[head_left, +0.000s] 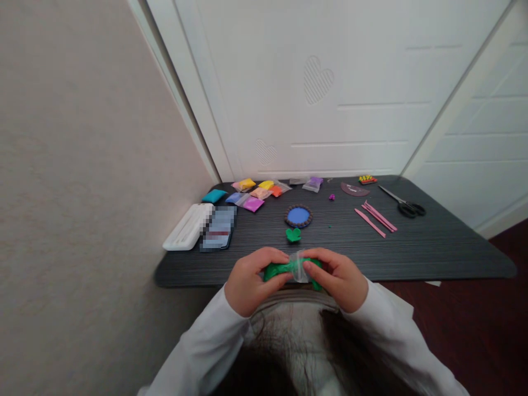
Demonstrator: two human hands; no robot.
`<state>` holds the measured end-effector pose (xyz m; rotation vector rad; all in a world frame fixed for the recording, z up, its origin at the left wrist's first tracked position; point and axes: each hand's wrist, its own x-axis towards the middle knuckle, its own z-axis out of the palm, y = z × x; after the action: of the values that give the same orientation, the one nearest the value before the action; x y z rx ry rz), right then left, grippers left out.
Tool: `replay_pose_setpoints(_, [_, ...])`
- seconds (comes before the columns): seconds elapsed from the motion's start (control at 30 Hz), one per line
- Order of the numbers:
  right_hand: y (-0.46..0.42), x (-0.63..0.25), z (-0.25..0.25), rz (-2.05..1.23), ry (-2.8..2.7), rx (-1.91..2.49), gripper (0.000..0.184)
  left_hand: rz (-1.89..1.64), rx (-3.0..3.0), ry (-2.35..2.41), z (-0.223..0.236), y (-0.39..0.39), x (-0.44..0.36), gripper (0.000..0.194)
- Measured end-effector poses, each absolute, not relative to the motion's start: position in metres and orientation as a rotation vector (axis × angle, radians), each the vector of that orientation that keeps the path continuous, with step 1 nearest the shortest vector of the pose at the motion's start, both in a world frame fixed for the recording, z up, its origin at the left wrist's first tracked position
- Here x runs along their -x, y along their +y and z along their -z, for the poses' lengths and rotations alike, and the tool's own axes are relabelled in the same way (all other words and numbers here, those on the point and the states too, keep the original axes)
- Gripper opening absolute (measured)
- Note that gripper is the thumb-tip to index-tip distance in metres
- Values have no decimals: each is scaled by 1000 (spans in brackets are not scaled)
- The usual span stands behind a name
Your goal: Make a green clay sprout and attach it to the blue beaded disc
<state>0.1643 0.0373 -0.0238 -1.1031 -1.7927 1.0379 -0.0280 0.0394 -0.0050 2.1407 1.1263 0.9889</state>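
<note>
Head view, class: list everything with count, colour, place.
Table: 1, black, centre
Case: 1, white, left
Blurred object: 1, bluish, left
Packets: several, mixed, back
Disc: 1, blue, centre
Trefoil: 1, green, centre
Lump: 1, magenta, back
Sheet: 1, pinkish, back
Studded piece: 1, multicoloured, back
Scissors: 1, black, right
Tools: several, pink, right
Wall: 1, beige, left
Panels: several, white, behind
Floor: 1, reddish, right
Held bag: 1, green, front
Left hand, right hand: 2, white-sleeved, front

Crumpled green-and-clear packet (298, 268) between hands (249, 281) (345, 281)
</note>
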Motion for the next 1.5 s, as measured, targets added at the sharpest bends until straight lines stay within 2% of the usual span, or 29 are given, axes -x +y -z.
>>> replay_pose_setpoints(0.2, [40,-164,19,-1057,-1906,990,24,-953,-2125,1158,3,38,24,16])
replay_pose_setpoints(0.53, [29,-155,21,-515,-2447,1110,12,-539,-1863,1162,-1,46,35,21])
replay_pose_setpoints(0.83, [33,-151,15,-329,-2532,1131,19,-468,-1244,967,1,63,30,17])
replay_pose_setpoints(0.97, [29,-150,12,-504,-2452,979,16,-399,-1188,889,-4,64,28,21])
replay_pose_setpoints(1.07, [24,-161,6,-945,-2147,886,16,-383,-1182,877,-4,63,31,21])
replay_pose_setpoints(1.17, [30,-184,-2,-1368,-1478,733,17,-454,-1182,929,1,65,42,21])
replay_pose_setpoints(1.27, [48,-204,-1,-1435,-1020,651,15,-582,-1145,970,7,68,57,20])
replay_pose_setpoints(1.4, [75,-210,20,-1645,-692,665,10,-746,-1073,1034,11,70,68,17])
replay_pose_setpoints(1.5, [84,-208,36,-1711,-539,664,16,-855,-1015,1057,13,73,71,17])
